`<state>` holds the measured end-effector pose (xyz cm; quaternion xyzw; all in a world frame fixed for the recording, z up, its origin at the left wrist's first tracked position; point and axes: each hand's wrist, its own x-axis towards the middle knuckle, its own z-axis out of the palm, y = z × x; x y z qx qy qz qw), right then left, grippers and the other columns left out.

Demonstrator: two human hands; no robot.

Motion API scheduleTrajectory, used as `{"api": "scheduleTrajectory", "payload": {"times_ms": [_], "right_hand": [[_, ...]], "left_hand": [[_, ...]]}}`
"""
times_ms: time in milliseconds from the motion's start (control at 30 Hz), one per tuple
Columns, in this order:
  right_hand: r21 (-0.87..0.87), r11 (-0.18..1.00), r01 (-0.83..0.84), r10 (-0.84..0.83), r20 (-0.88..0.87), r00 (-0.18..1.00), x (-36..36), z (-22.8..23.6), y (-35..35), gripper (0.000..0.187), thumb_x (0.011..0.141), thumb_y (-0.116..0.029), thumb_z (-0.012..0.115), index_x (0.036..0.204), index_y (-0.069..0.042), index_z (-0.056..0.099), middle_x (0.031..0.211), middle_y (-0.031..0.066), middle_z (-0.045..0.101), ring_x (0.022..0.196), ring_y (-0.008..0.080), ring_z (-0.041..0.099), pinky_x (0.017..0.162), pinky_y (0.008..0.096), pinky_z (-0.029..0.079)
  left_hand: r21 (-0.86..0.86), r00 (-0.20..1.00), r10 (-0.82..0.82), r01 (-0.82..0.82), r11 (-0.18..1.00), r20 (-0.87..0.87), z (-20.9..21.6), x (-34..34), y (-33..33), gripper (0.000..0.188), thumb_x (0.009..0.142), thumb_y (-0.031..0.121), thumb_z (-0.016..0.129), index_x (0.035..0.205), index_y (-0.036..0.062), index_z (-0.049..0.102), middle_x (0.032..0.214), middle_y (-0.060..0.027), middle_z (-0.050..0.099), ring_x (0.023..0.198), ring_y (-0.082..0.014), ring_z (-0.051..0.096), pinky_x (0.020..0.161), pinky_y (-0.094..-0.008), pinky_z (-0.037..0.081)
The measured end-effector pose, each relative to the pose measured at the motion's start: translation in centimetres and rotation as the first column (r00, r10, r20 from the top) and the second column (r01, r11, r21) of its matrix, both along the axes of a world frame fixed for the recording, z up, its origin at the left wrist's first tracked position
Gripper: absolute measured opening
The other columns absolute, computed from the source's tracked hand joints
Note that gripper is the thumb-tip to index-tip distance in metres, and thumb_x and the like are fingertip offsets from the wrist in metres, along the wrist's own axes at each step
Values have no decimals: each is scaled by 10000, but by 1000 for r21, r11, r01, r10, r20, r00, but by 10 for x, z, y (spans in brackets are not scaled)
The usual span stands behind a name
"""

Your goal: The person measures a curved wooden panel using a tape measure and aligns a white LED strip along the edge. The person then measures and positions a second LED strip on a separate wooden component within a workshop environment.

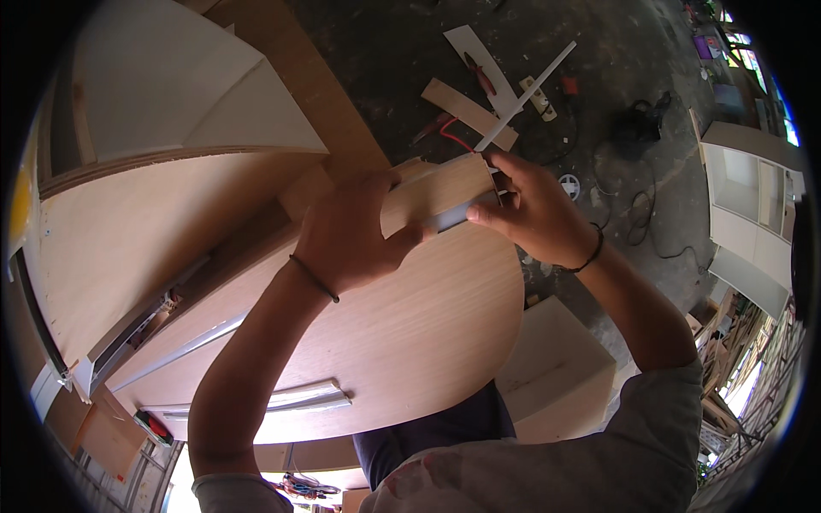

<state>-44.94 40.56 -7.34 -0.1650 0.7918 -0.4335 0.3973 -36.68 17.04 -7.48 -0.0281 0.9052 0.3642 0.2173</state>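
Both hands grip a short wood-grain board with a rough, chipped far edge. My left hand wraps around its left part, the fingers partly hidden behind it. At the right end, my right hand clasps it with the thumb in front and the fingers behind. A grey strip shows along the near side, between my two thumbs. Beneath the hands spreads a large wood-grain panel with a rounded right edge. Thin metallic strips lie on that panel, beside my left forearm.
A large pale cabinet-like piece stands at the left. On the dark floor lie a white board with red-handled pliers, a long white strip, a power strip and cables. White cabinets stand far right.
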Motion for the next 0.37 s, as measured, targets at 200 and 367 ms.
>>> {"api": "scheduleTrajectory", "payload": {"times_ms": [200, 367], "right_hand": [[-141, 988, 68, -86, -122, 989, 6, -17, 8, 414, 889, -179, 738, 1208, 38, 588, 895, 143, 714, 776, 192, 693, 692, 322, 531], [62, 991, -117, 103, 196, 975, -17, -9, 12, 484, 919, -232, 733, 1309, 4, 569, 990, 136, 732, 892, 214, 712, 773, 303, 551]], "left_hand": [[-13, 998, 14, -15, 1000, -61, -9, 5, 2, 543, 793, 397, 798, 1157, 20, 655, 1049, -186, 681, 971, -336, 684, 845, -435, 538], [-53, 999, 8, -6, 999, 43, 0, -1, 4, 560, 794, 427, 791, 1185, 48, 661, 1073, -182, 691, 994, -322, 687, 884, -433, 539]]}}
